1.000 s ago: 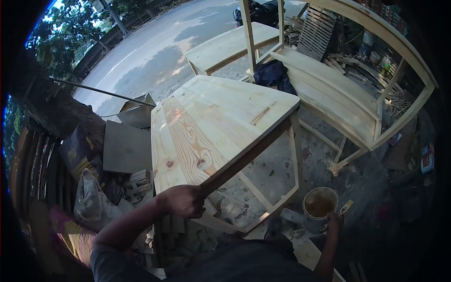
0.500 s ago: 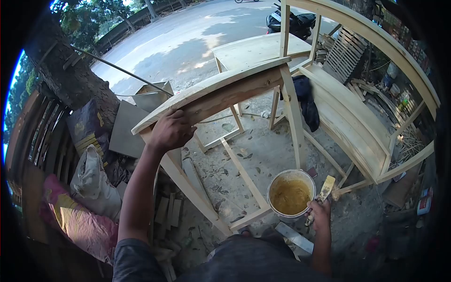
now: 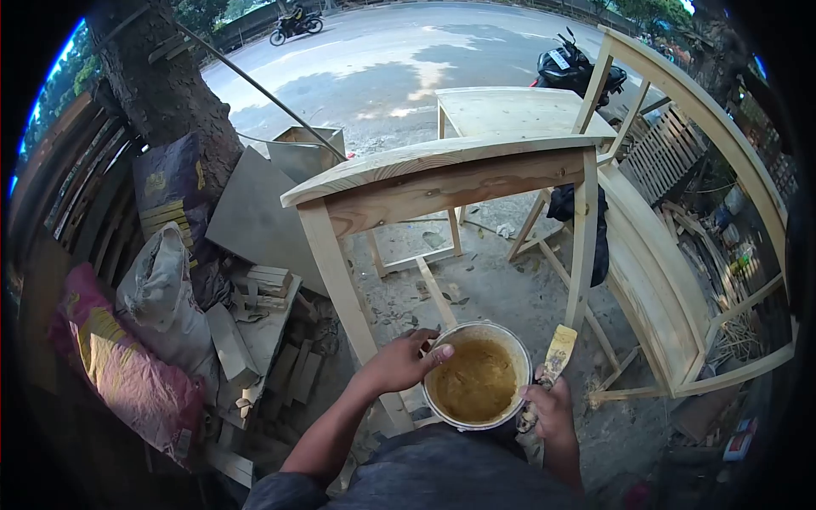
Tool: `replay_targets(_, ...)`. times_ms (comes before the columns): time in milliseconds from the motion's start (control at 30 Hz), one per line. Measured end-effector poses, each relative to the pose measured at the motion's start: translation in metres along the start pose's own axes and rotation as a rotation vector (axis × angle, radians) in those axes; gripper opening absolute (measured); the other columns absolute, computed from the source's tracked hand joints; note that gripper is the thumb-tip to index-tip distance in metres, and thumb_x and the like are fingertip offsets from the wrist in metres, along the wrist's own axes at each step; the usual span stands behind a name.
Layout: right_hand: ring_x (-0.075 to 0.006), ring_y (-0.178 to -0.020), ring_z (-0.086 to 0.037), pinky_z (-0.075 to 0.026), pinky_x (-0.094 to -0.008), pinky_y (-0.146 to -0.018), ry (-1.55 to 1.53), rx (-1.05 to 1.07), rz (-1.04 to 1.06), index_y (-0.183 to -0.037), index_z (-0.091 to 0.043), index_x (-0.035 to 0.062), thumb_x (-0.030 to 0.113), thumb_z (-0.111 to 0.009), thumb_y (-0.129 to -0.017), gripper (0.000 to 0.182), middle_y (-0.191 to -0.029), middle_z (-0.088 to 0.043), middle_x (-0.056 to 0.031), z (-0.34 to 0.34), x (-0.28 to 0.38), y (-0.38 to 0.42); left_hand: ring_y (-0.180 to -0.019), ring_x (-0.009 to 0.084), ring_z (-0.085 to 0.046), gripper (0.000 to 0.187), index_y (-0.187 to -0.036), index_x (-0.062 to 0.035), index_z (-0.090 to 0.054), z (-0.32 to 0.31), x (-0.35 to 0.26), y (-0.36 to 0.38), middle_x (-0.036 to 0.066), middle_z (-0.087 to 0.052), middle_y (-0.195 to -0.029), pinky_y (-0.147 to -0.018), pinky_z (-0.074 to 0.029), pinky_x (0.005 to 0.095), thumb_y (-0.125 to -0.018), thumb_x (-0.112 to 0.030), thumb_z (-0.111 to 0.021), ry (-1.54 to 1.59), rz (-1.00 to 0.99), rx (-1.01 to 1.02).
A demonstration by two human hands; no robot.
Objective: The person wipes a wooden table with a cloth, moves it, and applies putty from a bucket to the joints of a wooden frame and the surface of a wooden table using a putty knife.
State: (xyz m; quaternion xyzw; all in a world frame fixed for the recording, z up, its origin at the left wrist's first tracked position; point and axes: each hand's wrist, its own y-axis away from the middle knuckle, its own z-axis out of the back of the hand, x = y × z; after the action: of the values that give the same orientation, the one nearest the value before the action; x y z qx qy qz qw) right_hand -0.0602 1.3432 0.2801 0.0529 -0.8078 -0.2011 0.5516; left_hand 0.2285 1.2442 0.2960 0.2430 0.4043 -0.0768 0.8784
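Observation:
A round bucket point(image 3: 476, 382) of yellowish-brown paste is in front of my body, its mouth facing up. My left hand point(image 3: 398, 364) is at the bucket's left rim, thumb over the edge and fingers along the outside. On the other side, my right hand point(image 3: 552, 410) closes around the handle of a putty knife point(image 3: 558, 350), its thumb at the right rim. Yellow paste coats the knife's upright blade. Just beyond the bucket stands a bare wooden table point(image 3: 450, 159) with a dark-stained-looking apron board and pale legs.
Another pale table point(image 3: 510, 110) stands behind, with a larger wooden frame point(image 3: 654, 263) on the right. Dark cloth point(image 3: 599, 246) hangs by a table leg. Sacks point(image 3: 127, 365) and wood offcuts point(image 3: 234, 344) lie left. A parked motorcycle point(image 3: 578, 68) borders the road.
My left hand has let go of the table's left end and come down to the bucket rim. The bucket has moved left, closer to my body, with the right hand and putty knife.

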Motion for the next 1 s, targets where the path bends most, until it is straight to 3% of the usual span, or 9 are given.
replay_targets(33, -0.0143, -0.059, -0.063, -0.054, -0.0293, -0.054, 0.104, 0.056, -0.018, -0.105, -0.052, 0.0049, 0.004, -0.073, -0.084, 0.03, -0.085, -0.064, -0.0075, -0.001, 0.001, -0.012, -0.105, 0.0446, -0.072, 0.062, -0.122, 0.0019, -0.068, 0.002, -0.005, 0.005, 0.031, -0.073, -0.108, -0.094, -0.056, 0.0523, -0.102, -0.056, -0.061, -0.057, 0.036, 0.099)
replay_targets(133, -0.0148, -0.06, -0.062, -0.053, -0.0322, -0.057, 0.474, 0.233, -0.094, -0.107, -0.053, 0.0018, 0.013, -0.072, -0.091, 0.027, -0.087, -0.065, -0.0086, -0.018, 0.024, -0.049, -0.092, 0.0454, -0.074, 0.042, -0.106, 0.001, -0.068, -0.02, 0.035, 0.001, 0.026, -0.075, -0.093, -0.086, -0.057, 0.0548, -0.101, -0.04, -0.062, -0.282, 0.102, -0.123)
replay_targets(200, -0.0218, -0.071, -0.067, -0.054, -0.0378, -0.067, 0.81, 0.148, 0.022, -0.117, -0.057, -0.0027, 0.017, -0.064, -0.1, 0.027, -0.097, -0.067, -0.0158, -0.038, 0.06, -0.074, -0.084, 0.0438, -0.073, 0.03, -0.098, -0.0004, -0.065, -0.018, 0.032, 0.0, 0.023, -0.075, -0.087, -0.079, -0.056, 0.0546, -0.097, -0.031, -0.063, -0.367, 0.089, -0.311)
replay_targets(333, -0.0366, -0.101, -0.067, -0.055, -0.0483, -0.084, 1.226, 0.049, 0.773, -0.15, -0.054, 0.0038, 0.014, -0.058, -0.106, 0.045, -0.115, -0.059, -0.0218, -0.089, 0.131, -0.086, -0.072, 0.038, -0.072, 0.018, -0.091, -0.0034, -0.064, -0.018, 0.039, -0.008, 0.017, -0.071, -0.078, -0.07, -0.056, 0.0502, -0.092, -0.021, -0.067, -0.555, -0.071, -0.685)
replay_targets(367, -0.0371, -0.1, -0.067, -0.055, -0.0493, -0.084, 1.279, 0.02, 0.812, -0.149, -0.055, 0.0046, 0.015, -0.059, -0.106, 0.045, -0.114, -0.058, -0.021, -0.098, 0.139, -0.096, -0.068, 0.0345, -0.071, 0.015, -0.09, -0.0051, -0.065, -0.018, 0.05, -0.015, 0.015, -0.069, -0.076, -0.066, -0.054, 0.0464, -0.086, -0.018, -0.072, -0.602, -0.179, -0.792)
replay_targets(533, -0.0401, -0.099, -0.068, -0.058, -0.0514, -0.087, 1.496, -0.025, 0.96, -0.147, -0.057, 0.0044, 0.015, -0.06, -0.104, 0.044, -0.115, -0.058, -0.0209, -0.122, 0.139, -0.141, -0.068, 0.03, -0.071, 0.02, -0.09, -0.0074, -0.067, -0.024, 0.063, -0.025, 0.011, -0.068, -0.076, -0.063, -0.05, 0.0417, -0.086, -0.024, -0.077, -0.691, -0.258, -0.9)
replay_targets(667, -0.0441, -0.097, -0.071, -0.059, -0.0521, -0.085, 1.674, -0.006, 0.758, -0.143, -0.058, -0.0003, 0.009, -0.059, -0.103, 0.041, -0.112, -0.058, -0.0238, -0.115, 0.144, -0.119, -0.067, 0.0289, -0.068, 0.019, -0.094, -0.0084, -0.07, -0.025, 0.078, -0.026, 0.009, -0.067, -0.075, -0.064, -0.047, 0.0415, -0.079, -0.019, -0.076, -0.716, -0.361, -0.903)
replay_targets(800, -0.0431, -0.093, -0.072, -0.06, -0.0537, -0.082, 1.558, 0.046, 1.042, -0.134, -0.061, -0.0011, 0.001, -0.062, -0.095, 0.04, -0.11, -0.059, -0.0233, -0.127, 0.17, -0.119, -0.067, 0.0284, -0.067, 0.023, -0.095, -0.0091, -0.07, -0.031, 0.086, -0.022, 0.008, -0.066, -0.074, -0.065, -0.045, 0.0426, -0.073, -0.015, -0.073, -0.75, -0.366, -0.834)
replay_targets(1000, -0.0411, -0.091, -0.072, -0.061, -0.0488, -0.077, 1.937, 0.066, 0.944, -0.122, -0.062, -0.0006, -0.002, -0.065, -0.088, 0.034, -0.111, -0.059, -0.0226, -0.12, 0.191, -0.112, -0.066, 0.0246, -0.066, 0.009, -0.086, -0.0093, -0.065, -0.03, 0.086, -0.022, 0.008, -0.066, -0.073, -0.063, -0.044, 0.0404, -0.084, -0.016, -0.07, -0.805, -0.37, -0.841)
